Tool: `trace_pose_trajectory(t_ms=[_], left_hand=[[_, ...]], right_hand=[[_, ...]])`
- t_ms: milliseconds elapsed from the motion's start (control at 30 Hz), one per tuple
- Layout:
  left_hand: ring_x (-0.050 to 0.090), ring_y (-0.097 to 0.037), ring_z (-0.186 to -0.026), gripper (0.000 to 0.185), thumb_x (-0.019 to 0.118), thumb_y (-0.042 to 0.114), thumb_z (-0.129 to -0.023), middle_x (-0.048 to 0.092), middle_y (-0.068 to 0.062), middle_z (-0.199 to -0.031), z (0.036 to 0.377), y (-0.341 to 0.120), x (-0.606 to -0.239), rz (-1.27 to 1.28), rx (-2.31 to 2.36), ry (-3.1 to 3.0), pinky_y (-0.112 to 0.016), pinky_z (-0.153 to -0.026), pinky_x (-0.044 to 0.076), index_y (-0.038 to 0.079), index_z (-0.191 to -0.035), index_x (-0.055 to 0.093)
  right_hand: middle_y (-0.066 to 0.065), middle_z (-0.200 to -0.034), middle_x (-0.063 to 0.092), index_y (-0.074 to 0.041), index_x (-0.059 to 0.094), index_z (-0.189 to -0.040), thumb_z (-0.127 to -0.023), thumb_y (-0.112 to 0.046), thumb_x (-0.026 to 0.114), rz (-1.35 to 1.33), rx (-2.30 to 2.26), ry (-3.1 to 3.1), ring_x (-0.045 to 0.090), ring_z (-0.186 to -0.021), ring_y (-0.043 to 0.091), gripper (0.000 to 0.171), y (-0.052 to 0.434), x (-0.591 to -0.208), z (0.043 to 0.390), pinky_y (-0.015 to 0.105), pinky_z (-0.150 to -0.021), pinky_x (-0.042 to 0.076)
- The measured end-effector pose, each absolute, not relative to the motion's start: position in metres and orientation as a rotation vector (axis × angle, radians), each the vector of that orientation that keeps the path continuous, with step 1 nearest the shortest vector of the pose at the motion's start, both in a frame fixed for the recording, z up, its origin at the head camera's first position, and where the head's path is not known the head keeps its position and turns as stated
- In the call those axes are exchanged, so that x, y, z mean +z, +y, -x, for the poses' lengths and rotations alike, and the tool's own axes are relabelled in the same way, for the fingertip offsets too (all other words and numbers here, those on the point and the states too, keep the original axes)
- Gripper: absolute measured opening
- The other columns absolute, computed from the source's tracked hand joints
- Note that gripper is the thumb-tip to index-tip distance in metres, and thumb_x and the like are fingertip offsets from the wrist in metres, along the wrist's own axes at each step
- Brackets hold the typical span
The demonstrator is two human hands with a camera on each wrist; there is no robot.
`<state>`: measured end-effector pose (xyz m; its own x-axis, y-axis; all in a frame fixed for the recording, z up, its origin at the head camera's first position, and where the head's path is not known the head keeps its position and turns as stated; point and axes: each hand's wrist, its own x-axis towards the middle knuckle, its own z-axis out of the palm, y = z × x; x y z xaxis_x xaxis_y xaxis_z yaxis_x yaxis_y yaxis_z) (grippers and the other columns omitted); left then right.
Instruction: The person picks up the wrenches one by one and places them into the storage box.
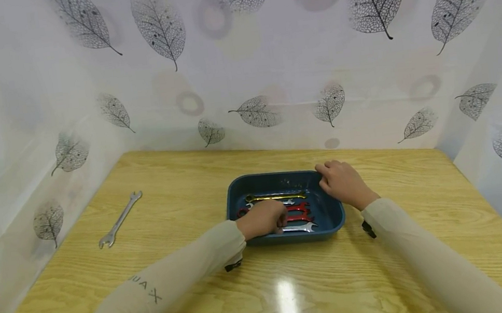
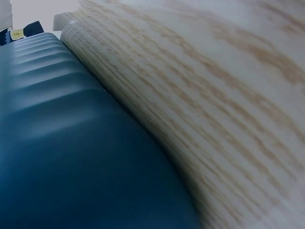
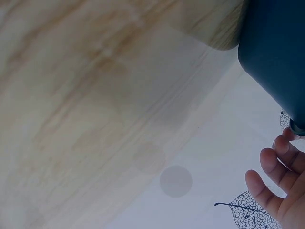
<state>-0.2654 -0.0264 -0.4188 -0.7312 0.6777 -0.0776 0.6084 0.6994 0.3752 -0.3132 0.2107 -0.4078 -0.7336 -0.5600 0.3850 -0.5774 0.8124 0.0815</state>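
A dark blue tray (image 1: 329, 220) stands on the table with several wrenches lying side by side in it. At its front wall, my left hand (image 1: 261, 219) reaches in with curled fingers and pinches a silver wrench (image 1: 301, 228), whose left part is hidden under the hand. Behind that lie two red wrenches, a lower one (image 1: 300, 218) and an upper one (image 1: 299, 207), then a small silver wrench (image 1: 288, 202) and a gold wrench (image 1: 279, 196). My right hand (image 1: 343, 181) grips the tray's back right rim; its fingers (image 3: 279, 167) show at the rim in the right wrist view.
Another silver wrench (image 1: 120, 220), open at both ends, lies on the left of the wood-grain table (image 1: 179, 186). A pale curtain (image 1: 268, 71) with leaf prints hangs along the back and both sides. The tray's ribbed outer wall (image 2: 57, 105) fills much of the left wrist view.
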Motion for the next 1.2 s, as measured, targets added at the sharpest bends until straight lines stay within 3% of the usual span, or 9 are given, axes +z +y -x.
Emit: trace_pose_trajectory(t_ms=[567, 933, 1200], left_hand=[[0.06, -0.006, -0.073, 0.011, 0.076, 0.011, -0.076, 0.068, 0.003, -0.083, 0.263, -0.026, -0.414, -1.032, 0.464, 2.684, -0.021, -0.068, 0.049, 0.014, -0.085, 0.069], [0.057, -0.001, -0.066, 0.006, 0.075, 0.021, -0.078, 0.066, 0.009, -0.076, 0.263, -0.03, -0.408, -1.084, 0.407, 2.72, -0.018, -0.061, 0.047, 0.02, -0.08, 0.069], [0.055, -0.001, -0.064, 0.013, 0.068, 0.023, -0.084, 0.066, 0.008, -0.079, 0.259, -0.033, -0.395, -1.048, 0.423, 2.809, -0.017, -0.056, 0.044, 0.018, -0.095, 0.069]], right_hand=[[0.005, -0.062, 0.042, -0.005, 0.05, -0.082, -0.082, -0.007, 0.053, -0.862, 0.059, -2.593, 0.038, -0.055, 0.019, 0.003, 0.212, -0.407, 0.313, 0.031, -0.053, 0.03], [0.005, -0.062, 0.042, -0.005, 0.051, -0.083, -0.082, -0.006, 0.054, -0.869, 0.069, -2.596, 0.038, -0.054, 0.019, 0.003, 0.213, -0.407, 0.311, 0.031, -0.052, 0.03], [0.005, -0.063, 0.043, -0.004, 0.053, -0.086, -0.081, -0.007, 0.054, -0.863, 0.071, -2.608, 0.039, -0.056, 0.019, 0.005, 0.214, -0.407, 0.31, 0.031, -0.053, 0.03]])
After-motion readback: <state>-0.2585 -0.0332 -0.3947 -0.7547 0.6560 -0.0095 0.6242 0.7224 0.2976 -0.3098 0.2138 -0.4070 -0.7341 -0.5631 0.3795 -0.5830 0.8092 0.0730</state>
